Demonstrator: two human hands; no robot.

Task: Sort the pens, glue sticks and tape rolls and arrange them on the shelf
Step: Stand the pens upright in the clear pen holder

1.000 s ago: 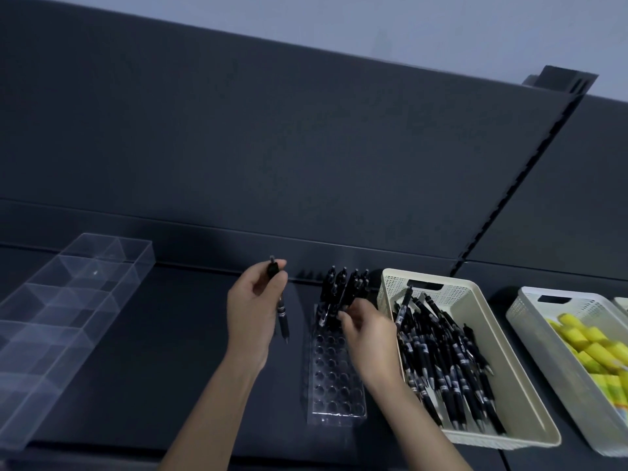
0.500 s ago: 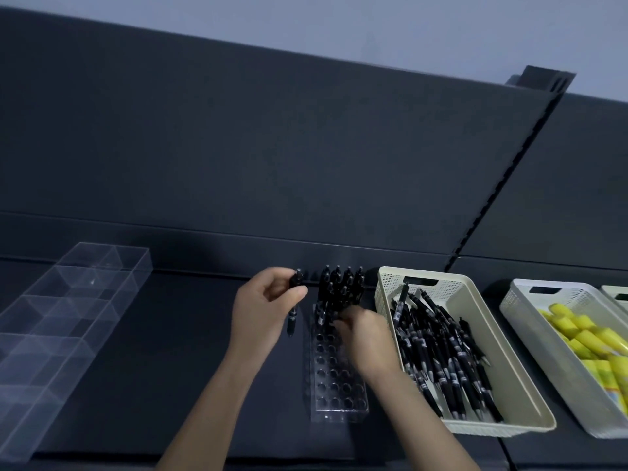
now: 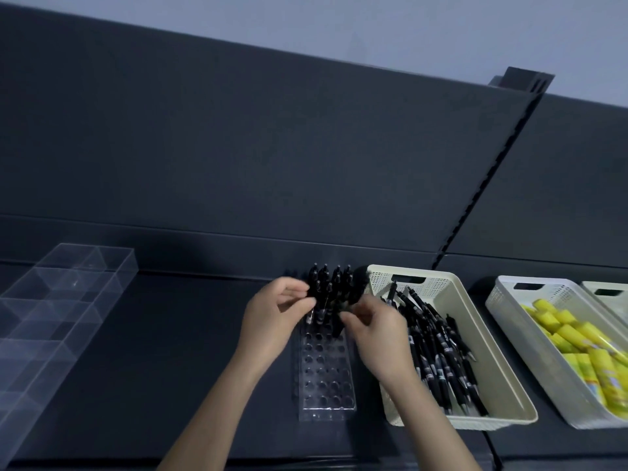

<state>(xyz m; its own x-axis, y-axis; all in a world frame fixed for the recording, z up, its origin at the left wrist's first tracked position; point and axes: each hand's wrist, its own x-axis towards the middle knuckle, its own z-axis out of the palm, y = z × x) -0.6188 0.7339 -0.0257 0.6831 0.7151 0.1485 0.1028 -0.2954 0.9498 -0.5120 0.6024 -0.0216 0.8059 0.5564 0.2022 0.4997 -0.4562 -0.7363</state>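
Observation:
A clear pen holder (image 3: 326,379) with rows of holes stands on the dark shelf. Several black pens (image 3: 331,277) stand upright in its far rows. My left hand (image 3: 272,317) pinches a black pen (image 3: 310,314) at the holder's far left corner, its tip down over the holes. Just right of it, my right hand (image 3: 377,334) has its fingers curled on another black pen (image 3: 338,329) that stands in the holder. A beige basket (image 3: 407,271) to the right holds several loose black pens (image 3: 441,351).
A white basket (image 3: 530,278) with yellow glue sticks (image 3: 577,341) sits right of the beige one, and a third basket (image 3: 608,294) shows at the frame's edge. A clear compartment organizer (image 3: 51,307) lies at the left. The shelf's back panel rises behind.
My left hand has carried its pen rightward from beside the holder to the holder's far left corner. My right hand stays at the standing pens.

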